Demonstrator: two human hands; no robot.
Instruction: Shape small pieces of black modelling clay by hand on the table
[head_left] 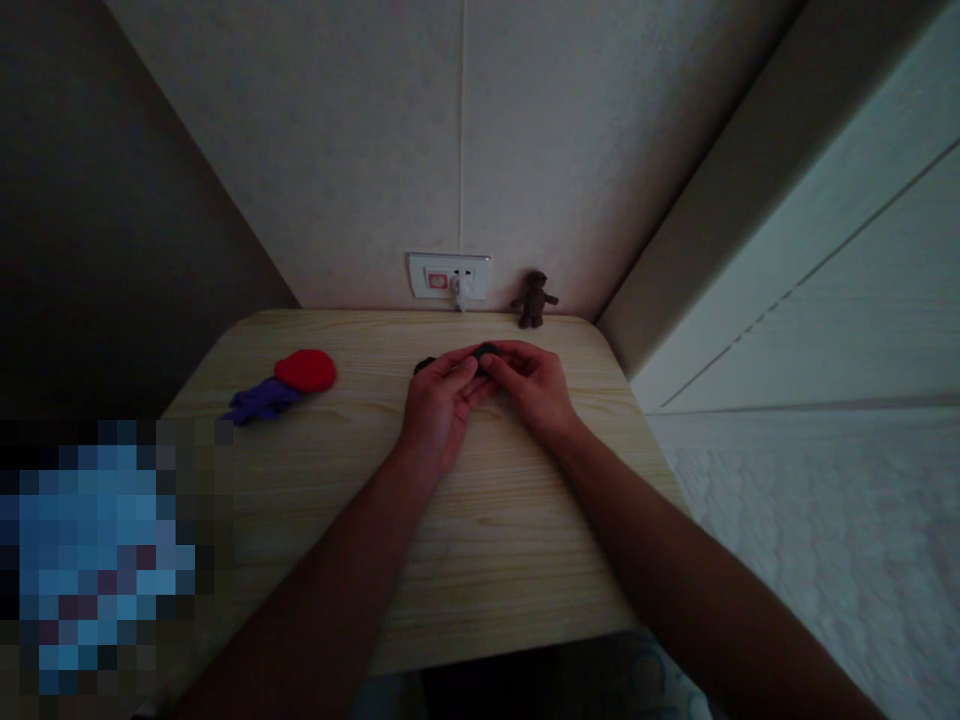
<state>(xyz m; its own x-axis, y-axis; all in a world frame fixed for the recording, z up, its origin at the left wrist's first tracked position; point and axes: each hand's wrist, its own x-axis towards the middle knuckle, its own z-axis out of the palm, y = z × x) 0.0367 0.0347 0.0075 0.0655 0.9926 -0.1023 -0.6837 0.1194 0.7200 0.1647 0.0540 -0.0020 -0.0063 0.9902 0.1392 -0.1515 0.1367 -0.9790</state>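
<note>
A small black lump of what looks like modelling clay (487,356) is held between both hands over the far middle of the wooden table. My left hand (444,398) curls around its left side, thumb pressed against it. From the right, my right hand (536,385) grips the same lump, its thumb on top and fingers behind. Another black piece (424,366) shows just behind my left hand, mostly hidden by it. To the left lie a flat red piece (305,370) and a crumpled purple piece (264,400), touching each other.
At the back of the table (495,560) a small brown figure (534,300) with outstretched arms stands against the wall. A socket plate (449,276) with a plug in it is on the wall. A blurred blue patch (97,550) covers the lower left. White quilted bedding (817,540) lies at right.
</note>
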